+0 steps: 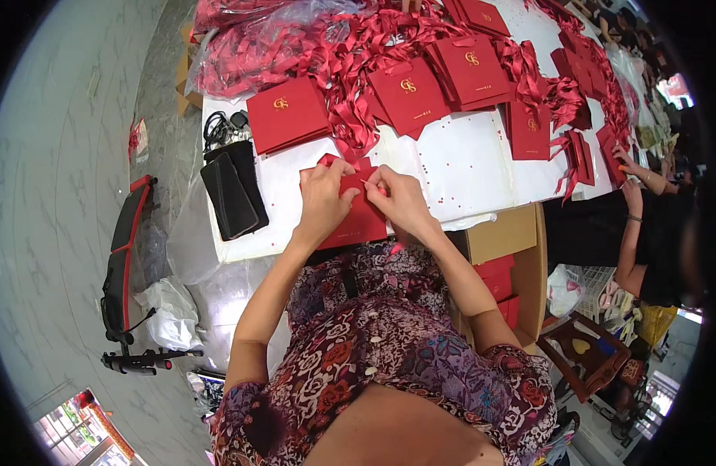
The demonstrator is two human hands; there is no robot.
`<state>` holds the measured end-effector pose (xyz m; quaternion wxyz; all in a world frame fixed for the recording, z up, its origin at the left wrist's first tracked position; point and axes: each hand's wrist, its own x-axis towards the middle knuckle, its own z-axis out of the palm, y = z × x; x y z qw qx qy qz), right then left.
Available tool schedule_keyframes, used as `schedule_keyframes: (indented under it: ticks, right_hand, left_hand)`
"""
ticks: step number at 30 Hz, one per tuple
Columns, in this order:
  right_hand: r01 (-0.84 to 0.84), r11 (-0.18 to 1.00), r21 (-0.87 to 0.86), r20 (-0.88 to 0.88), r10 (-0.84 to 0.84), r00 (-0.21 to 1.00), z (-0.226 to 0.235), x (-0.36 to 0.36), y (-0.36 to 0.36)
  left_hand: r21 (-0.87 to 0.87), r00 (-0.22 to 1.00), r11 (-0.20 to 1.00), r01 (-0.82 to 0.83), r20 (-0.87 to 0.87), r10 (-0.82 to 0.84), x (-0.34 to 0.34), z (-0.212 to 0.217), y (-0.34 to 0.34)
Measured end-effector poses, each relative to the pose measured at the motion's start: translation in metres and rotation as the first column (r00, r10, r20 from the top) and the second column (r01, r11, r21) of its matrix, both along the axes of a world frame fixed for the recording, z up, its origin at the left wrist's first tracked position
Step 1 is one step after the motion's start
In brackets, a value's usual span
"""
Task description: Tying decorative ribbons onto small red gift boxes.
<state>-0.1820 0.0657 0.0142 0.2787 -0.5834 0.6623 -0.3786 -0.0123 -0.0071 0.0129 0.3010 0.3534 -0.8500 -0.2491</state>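
A flat red paper bag (358,224) lies at the table's near edge, right in front of me, with a gold print and red ribbon at its far edge. My left hand (324,200) is closed on the bag's upper left part, with the fingertips curled at the far edge and the thumb stretched over the face. Just to the right, my right hand (400,203) pinches a small thin tool with a pale tip, pointing toward the ribbon. A bit of red shows in that palm; the tool's full shape is hidden by my fingers.
Stacks of red bags (292,116) and heaped red ribbons (350,116) cover the far side of the white table (459,175). A black phone or wallet (232,194) lies at left. Below the right edge stands a cardboard box (504,233). At right, another person's hand (628,161) handles bags.
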Motion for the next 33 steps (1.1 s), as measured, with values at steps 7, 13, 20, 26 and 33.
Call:
schedule_keyframes:
  ticks: [7, 13, 20, 26, 33]
  right_hand:
    - [0.046, 0.973, 0.227, 0.245, -0.102, 0.964, -0.004, -0.003, -0.003]
    - [0.098, 0.995, -0.016, -0.139, -0.099, 0.985, -0.003, 0.009, -0.003]
    - [0.117, 0.975, 0.189, 0.080, -0.134, 0.988, 0.009, -0.002, 0.002]
    - [0.163, 0.969, -0.183, 0.208, -0.124, 0.970, 0.000, 0.003, 0.010]
    - [-0.088, 0.995, -0.040, 0.171, 0.094, 0.981, -0.014, -0.025, 0.008]
  left_hand:
    - [-0.115, 0.997, 0.992, -0.057, 0.046, 0.062, -0.013, 0.006, 0.016]
    - [-0.150, 1.000, 0.988, -0.026, 0.005, 0.027, -0.015, 0.007, 0.014]
    - [-0.264, 0.997, 0.964, 0.046, 0.077, -0.026, -0.022, 0.010, 0.018]
    - [0.085, 0.990, 0.987, 0.137, 0.011, -0.138, -0.003, 0.008, -0.008]
    - [-0.089, 0.938, 0.951, 0.296, 0.212, -0.272, -0.010, 0.038, 0.000]
